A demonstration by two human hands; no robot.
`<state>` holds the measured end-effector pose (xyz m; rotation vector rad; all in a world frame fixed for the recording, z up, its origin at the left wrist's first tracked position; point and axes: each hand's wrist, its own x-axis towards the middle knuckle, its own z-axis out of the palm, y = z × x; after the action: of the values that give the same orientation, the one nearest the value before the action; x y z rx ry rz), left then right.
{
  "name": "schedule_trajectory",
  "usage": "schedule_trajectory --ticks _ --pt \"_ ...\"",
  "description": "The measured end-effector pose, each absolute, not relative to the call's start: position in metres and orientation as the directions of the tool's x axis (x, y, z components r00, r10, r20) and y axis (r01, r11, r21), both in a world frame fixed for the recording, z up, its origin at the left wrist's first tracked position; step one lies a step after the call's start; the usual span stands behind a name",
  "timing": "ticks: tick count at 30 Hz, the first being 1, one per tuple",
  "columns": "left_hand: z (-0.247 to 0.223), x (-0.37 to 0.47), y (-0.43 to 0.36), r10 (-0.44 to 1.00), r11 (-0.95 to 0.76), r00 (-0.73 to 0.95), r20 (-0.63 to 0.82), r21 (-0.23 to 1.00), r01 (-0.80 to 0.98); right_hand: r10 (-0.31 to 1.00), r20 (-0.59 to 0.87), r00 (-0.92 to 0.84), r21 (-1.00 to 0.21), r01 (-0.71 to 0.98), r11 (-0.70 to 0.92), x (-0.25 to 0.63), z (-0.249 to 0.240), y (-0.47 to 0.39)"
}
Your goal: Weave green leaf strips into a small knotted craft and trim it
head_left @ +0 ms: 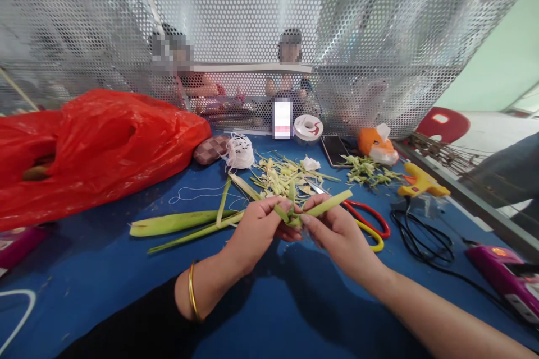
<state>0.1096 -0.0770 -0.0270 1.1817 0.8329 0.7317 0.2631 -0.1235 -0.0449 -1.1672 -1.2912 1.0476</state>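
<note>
A small knot of folded green leaf strips (293, 214) is held between both hands above the blue table. My left hand (261, 228), below a gold bangle, pinches its left side. My right hand (337, 233) pinches its right side, where a pale strip end sticks out to the upper right. Scissors with red and yellow handles (384, 223) lie partly behind my right hand. Just beyond the hands is a pile of pale leaf scraps (280, 175). Long green leaf pieces (174, 223) lie left of my left hand.
A red plastic bag (105, 146) fills the left side. White string (240, 151), a ribbon roll (308, 128), a dark phone (335, 151) and an orange tissue pack (377, 145) stand behind. Right are a yellow glue gun (423, 180), black cable and purple power strip (501, 275).
</note>
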Motion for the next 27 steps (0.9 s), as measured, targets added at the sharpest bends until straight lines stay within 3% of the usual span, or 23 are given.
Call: schedule_trajectory --ticks 7,12,14,17,21,27 --pt "-0.026 0.109 -0.078 0.823 0.211 0.551 -0.140 0.975 -0.067 0.977 0.189 0.097 -0.977 0.121 0.177 0.267 -0.046 -0.119" --pt "-0.028 0.108 -0.077 0.796 0.259 0.584 -0.161 0.962 -0.089 0.934 0.343 0.096 -0.887 0.360 0.289 0.270 -0.052 -0.121" --pt "-0.029 0.108 -0.077 0.793 0.289 0.580 -0.185 0.953 -0.091 0.891 0.450 0.054 -0.783 0.503 0.365 0.271 -0.053 -0.122" --pt "-0.030 0.108 -0.076 0.795 0.339 0.561 -0.231 0.936 -0.096 0.778 0.623 -0.082 -0.536 0.680 0.501 0.275 -0.052 -0.124" --pt "-0.030 0.108 -0.076 0.797 0.369 0.547 -0.257 0.924 -0.103 0.647 0.719 -0.254 -0.295 0.731 0.615 0.279 -0.052 -0.124" --pt "-0.030 0.108 -0.077 0.827 0.279 0.531 -0.187 0.955 -0.099 0.648 0.733 -0.206 -0.393 0.649 0.651 0.276 -0.054 -0.124"
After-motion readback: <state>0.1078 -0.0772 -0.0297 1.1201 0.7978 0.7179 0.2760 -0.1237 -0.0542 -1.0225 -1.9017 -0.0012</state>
